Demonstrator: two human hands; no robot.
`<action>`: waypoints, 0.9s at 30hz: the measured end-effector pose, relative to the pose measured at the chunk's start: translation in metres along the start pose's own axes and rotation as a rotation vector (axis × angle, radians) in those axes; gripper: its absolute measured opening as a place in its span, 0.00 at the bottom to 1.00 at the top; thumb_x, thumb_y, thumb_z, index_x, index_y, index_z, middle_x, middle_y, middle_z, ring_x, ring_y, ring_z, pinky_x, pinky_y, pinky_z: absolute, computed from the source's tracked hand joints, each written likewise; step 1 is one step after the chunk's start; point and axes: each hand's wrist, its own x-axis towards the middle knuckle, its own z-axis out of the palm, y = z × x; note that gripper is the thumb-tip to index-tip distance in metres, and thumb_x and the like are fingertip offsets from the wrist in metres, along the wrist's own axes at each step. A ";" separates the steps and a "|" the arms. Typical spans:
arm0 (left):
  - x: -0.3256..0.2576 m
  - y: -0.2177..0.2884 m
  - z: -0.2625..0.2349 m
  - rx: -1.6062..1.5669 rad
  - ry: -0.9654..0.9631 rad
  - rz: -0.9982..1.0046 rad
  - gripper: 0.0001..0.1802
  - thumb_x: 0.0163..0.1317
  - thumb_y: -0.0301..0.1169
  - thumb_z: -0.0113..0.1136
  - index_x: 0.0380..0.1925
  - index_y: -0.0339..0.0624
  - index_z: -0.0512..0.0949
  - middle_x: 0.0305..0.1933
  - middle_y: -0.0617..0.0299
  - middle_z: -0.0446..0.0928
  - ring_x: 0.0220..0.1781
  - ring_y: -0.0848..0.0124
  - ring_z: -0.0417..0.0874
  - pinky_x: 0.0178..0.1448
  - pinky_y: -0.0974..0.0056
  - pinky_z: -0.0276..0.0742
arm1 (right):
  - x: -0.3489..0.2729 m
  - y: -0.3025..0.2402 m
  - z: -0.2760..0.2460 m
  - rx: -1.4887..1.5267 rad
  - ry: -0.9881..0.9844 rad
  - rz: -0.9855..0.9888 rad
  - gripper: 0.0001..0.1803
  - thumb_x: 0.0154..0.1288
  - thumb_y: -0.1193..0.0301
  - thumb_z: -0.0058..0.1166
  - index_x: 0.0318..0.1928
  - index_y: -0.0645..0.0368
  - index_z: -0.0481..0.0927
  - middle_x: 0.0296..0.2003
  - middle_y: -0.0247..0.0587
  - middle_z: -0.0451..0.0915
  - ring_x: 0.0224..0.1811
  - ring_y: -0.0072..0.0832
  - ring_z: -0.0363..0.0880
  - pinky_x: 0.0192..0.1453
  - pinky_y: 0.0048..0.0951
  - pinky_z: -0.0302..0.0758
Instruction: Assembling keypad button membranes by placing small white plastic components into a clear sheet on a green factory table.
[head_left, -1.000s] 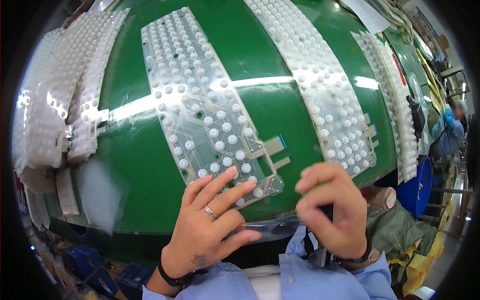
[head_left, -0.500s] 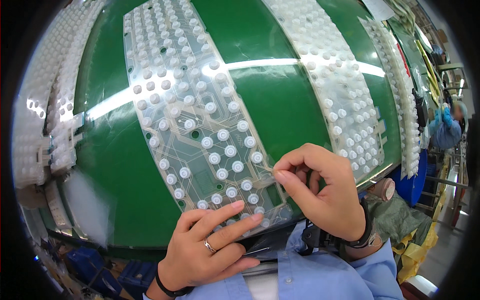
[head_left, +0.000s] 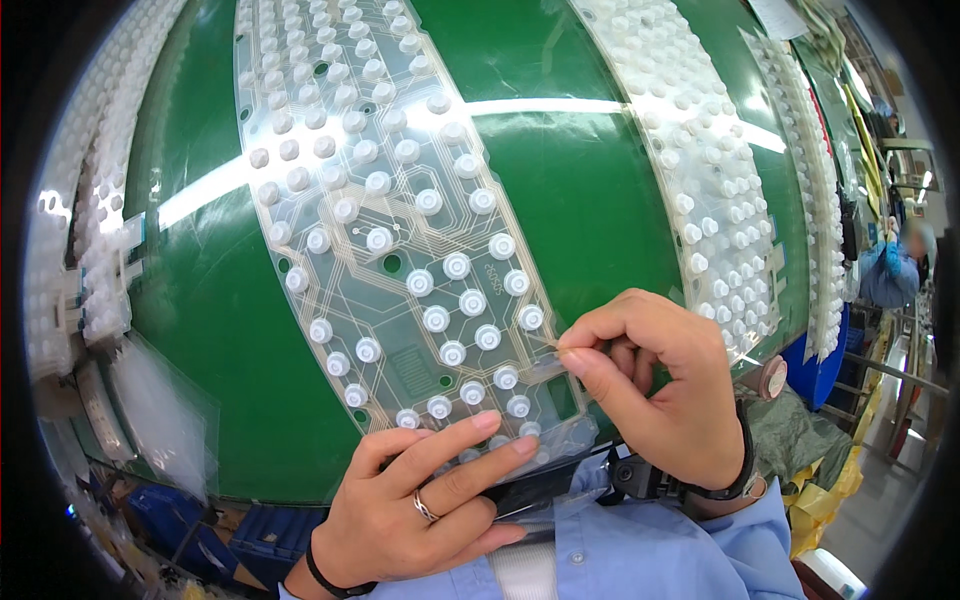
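At your far left, a group of domed sheets (head_left: 95,210) lies on the green bench (head_left: 225,380), with a clear plastic film (head_left: 170,425) nearer you. Your left hand (head_left: 425,510) is palm down, its grip spread, fingers over the near end of the middle keypad sheet (head_left: 350,270), which lies flat in front of you. At that sheet's right edge, your right hand (head_left: 665,375) has its grip pinching a thin strip (head_left: 546,343), thumb against forefinger; what it belongs to is hidden. Further right lie another dotted sheet (head_left: 690,150) and a blue bin (head_left: 826,365)

Green tabletop (head_left: 590,220), blue crates (head_left: 272,540), pink roll (head_left: 774,379), yellow sheeting (head_left: 830,500)
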 end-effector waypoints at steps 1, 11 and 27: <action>0.000 0.000 0.000 -0.006 -0.002 -0.002 0.21 0.51 0.50 0.68 0.14 0.52 0.70 0.53 0.70 0.82 0.60 0.62 0.77 0.49 0.61 0.66 | 0.000 0.000 0.000 0.000 -0.002 0.002 0.03 0.57 0.80 0.61 0.32 0.61 0.80 0.26 0.35 0.79 0.16 0.20 0.68 0.21 0.22 0.64; 0.002 0.000 -0.001 -0.007 -0.006 0.000 0.21 0.51 0.50 0.68 0.14 0.52 0.70 0.53 0.70 0.83 0.59 0.62 0.77 0.49 0.61 0.65 | 0.001 -0.003 0.002 -0.065 0.006 -0.003 0.04 0.56 0.79 0.61 0.32 0.58 0.80 0.26 0.33 0.79 0.17 0.20 0.71 0.21 0.22 0.65; 0.001 0.000 0.001 -0.008 0.021 -0.011 0.22 0.50 0.49 0.69 0.14 0.50 0.69 0.52 0.68 0.83 0.59 0.60 0.78 0.48 0.60 0.66 | 0.002 0.000 0.012 -0.405 0.034 -0.193 0.11 0.51 0.82 0.61 0.35 0.59 0.77 0.29 0.35 0.75 0.20 0.17 0.67 0.22 0.21 0.63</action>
